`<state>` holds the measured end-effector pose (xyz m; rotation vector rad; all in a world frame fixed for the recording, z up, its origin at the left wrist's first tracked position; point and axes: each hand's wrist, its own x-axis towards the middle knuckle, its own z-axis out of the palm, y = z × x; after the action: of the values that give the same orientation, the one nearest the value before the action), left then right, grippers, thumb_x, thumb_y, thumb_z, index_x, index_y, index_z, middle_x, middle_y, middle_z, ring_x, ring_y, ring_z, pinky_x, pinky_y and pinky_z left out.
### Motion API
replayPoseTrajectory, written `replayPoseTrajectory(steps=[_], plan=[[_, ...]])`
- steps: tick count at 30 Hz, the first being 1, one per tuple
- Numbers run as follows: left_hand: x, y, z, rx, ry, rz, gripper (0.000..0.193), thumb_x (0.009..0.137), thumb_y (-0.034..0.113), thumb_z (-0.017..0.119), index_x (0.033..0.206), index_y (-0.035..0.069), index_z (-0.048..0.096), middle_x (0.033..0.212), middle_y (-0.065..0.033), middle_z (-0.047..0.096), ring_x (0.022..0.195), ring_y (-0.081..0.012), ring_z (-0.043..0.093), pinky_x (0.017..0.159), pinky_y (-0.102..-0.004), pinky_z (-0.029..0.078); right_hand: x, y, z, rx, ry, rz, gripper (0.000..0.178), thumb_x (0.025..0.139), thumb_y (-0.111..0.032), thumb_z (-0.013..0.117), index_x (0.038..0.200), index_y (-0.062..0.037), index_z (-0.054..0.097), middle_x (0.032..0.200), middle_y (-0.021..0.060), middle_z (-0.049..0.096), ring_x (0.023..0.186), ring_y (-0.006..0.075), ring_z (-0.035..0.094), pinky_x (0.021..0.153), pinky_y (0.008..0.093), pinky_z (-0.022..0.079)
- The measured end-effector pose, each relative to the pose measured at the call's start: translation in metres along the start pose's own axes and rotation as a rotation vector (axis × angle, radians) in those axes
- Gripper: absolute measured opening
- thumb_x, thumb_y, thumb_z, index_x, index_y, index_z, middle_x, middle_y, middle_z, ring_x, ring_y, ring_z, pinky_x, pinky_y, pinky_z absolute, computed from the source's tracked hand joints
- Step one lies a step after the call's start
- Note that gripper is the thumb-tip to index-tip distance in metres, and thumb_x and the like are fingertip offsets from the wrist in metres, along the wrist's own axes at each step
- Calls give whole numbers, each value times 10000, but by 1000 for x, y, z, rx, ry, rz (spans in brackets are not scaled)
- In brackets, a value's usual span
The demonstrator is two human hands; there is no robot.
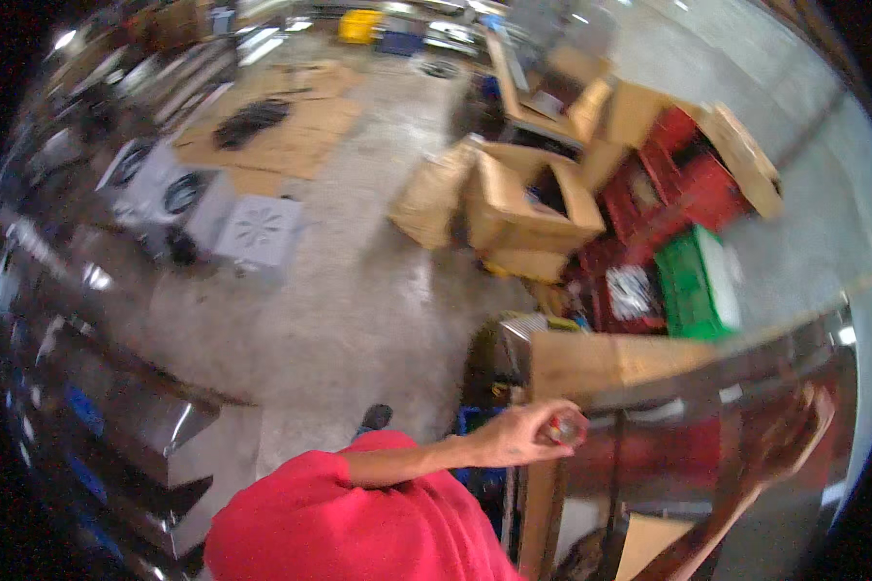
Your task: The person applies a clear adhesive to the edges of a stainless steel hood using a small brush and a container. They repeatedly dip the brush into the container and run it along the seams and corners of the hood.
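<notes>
My left hand (518,436) is closed around a small round object (562,428), clear at the rim and reddish inside; its kind is too blurred to make out. It is held over the near left edge of a dark glossy panel (669,465), which mirrors red and sits in front of me to the right. My right hand (793,434) reaches out over the far right part of this panel, its fingers stretched and smeared by motion. Whether it touches the panel I cannot tell.
Open cardboard boxes (528,218), red crates (683,184) and a green crate (693,281) stand ahead on the right. Grey metal boxes with round openings (189,198) lie on the floor at left, beside flattened cardboard (300,136). Shiny metal sheets (155,426) are stacked at near left.
</notes>
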<state>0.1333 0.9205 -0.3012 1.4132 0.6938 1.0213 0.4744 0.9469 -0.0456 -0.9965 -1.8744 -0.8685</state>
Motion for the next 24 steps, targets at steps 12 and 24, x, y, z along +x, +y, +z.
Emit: replayPoseTrajectory(steps=[12,24], plan=[[-2,-8,-46,229,227,211,682,926,274,873,1483,62,541,1368,-164,682,1267,-281,688,1073,-410,562,-93,-166,118,569,-70,542,153,1132,-117,567,1063,15,597,1086,97,529,962,178,552,838,309,498],[34,2,18,272,322,311,667,907,233,893,1456,51,561,1332,-144,710,1187,-248,720,973,-379,621,-102,-141,74,712,-103,526,52,998,38,640,1036,9,662,976,126,584,918,260,550,829,379,480]])
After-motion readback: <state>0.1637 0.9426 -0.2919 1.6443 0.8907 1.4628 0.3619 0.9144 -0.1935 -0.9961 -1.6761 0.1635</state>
